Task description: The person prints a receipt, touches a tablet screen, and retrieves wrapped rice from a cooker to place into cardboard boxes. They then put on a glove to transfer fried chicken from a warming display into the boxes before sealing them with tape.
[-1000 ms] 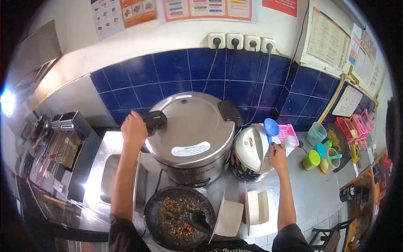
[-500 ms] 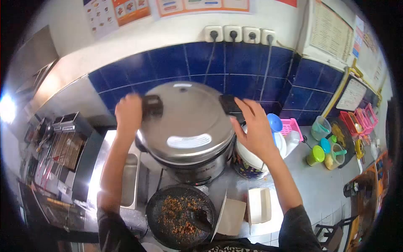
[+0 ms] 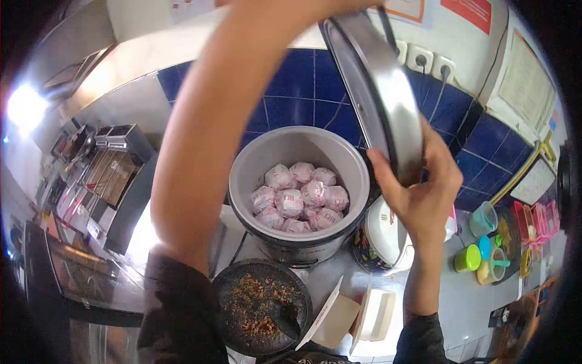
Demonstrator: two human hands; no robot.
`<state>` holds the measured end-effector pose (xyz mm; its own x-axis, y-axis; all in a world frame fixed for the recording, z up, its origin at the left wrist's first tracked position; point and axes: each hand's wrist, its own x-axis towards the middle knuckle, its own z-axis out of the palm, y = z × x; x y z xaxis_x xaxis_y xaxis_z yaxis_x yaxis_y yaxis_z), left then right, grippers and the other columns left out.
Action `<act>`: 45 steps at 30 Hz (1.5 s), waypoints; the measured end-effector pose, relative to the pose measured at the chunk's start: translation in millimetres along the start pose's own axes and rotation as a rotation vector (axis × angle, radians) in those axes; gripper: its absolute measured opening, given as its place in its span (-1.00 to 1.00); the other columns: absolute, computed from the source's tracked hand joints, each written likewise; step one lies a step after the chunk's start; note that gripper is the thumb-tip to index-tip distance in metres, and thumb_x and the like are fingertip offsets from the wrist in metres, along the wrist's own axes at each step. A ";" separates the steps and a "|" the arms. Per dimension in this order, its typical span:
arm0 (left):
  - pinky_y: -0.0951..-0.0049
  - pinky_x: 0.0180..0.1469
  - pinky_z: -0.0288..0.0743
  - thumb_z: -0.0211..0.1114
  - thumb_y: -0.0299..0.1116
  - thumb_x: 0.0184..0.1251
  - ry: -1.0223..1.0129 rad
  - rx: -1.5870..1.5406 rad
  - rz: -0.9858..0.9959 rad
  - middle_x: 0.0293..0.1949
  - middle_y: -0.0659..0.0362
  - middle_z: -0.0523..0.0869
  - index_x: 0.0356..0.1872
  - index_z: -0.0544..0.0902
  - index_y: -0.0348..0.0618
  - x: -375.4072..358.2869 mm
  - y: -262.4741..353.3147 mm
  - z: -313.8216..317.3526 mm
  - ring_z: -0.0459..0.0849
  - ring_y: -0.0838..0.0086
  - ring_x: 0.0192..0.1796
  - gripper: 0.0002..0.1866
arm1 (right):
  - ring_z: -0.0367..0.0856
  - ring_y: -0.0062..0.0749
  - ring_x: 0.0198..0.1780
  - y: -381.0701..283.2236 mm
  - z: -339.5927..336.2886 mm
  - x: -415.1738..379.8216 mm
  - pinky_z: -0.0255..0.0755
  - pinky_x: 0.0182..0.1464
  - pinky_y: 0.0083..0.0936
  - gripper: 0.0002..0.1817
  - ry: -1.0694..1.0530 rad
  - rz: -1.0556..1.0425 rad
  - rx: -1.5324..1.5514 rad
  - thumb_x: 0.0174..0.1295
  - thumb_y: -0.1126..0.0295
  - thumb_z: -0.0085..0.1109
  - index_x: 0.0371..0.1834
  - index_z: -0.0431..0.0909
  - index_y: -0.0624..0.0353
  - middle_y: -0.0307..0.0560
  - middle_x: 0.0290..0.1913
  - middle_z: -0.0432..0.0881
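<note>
A large metal lid (image 3: 397,103) is tilted nearly upright above the right side of the big cooker (image 3: 242,161). My right hand (image 3: 430,182) is wrapped round the lid's lower right part, thumb on its near edge. At the top edge of the view, my left hand (image 3: 342,5) is at the lid's upper end, mostly cut off, its fingers hidden. Inside the open cooker lie several round portions wrapped in printed white paper (image 3: 290,202). In front of it stands a dark stone mortar (image 3: 227,303) with orange-brown crumbs and a dark pestle.
Opened cardboard boxes (image 3: 376,315) lie right of the mortar. A white-lidded container (image 3: 385,236) stands right of the cooker. Farther right are a green cup (image 3: 467,259), other tubs and pink baskets (image 3: 547,219). Sockets (image 3: 419,59) are on the wall behind.
The lid has come off the cooker, moved up and right and tipped, showing the wrapped portions. My left arm has swung up across the view; my right hand has moved right with the lid.
</note>
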<state>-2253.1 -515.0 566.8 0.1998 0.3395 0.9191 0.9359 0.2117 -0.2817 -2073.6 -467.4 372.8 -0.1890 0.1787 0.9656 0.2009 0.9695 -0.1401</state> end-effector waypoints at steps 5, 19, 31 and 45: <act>0.12 -0.12 0.64 0.31 -0.28 0.25 -0.433 -0.371 -0.354 -0.29 -0.03 0.75 -0.11 0.63 -0.21 -144.1 10.5 9.3 0.74 0.00 -0.21 -0.74 | 0.73 -0.42 -0.26 15.9 -31.4 10.4 0.57 -0.20 -0.55 -0.39 -0.013 0.289 -0.012 0.06 0.24 0.60 0.13 0.63 0.35 0.01 -0.21 0.76; 0.09 0.17 0.58 0.74 -0.12 -0.37 -1.748 -0.305 0.081 0.15 -0.30 0.61 0.59 -0.16 -0.20 -369.0 32.6 156.2 0.67 -0.07 0.14 0.49 | 0.77 -0.37 -0.28 40.4 -36.9 7.2 0.60 -0.22 -0.53 -0.40 0.055 0.342 0.098 0.04 0.23 0.61 0.07 0.63 0.40 0.07 -0.24 0.77; 0.00 0.37 0.43 0.55 0.03 -0.19 -1.766 -0.510 -0.264 0.37 -0.37 0.42 0.57 0.05 -0.29 -358.7 41.6 165.2 0.51 -0.20 0.34 0.27 | 0.78 -0.34 -0.28 41.3 -36.5 7.9 0.61 -0.22 -0.51 -0.39 0.061 0.348 0.112 0.04 0.21 0.60 0.10 0.64 0.38 0.10 -0.22 0.77; 0.08 0.31 0.51 0.57 0.16 -0.13 -1.544 -0.410 -0.398 0.28 -0.16 0.61 0.43 0.42 -0.17 -362.1 43.8 168.3 0.61 0.04 0.31 0.06 | 0.70 -0.50 -0.24 37.8 -34.8 8.4 0.55 -0.14 -0.58 -0.51 0.029 0.217 0.026 0.23 0.30 0.45 0.13 0.59 0.40 0.01 -0.24 0.74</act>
<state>-2333.3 -474.4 175.3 -0.2829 0.9156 -0.2859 0.9143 0.3475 0.2083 -2034.1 -435.0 383.2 -0.1158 0.3789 0.9181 0.2090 0.9130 -0.3504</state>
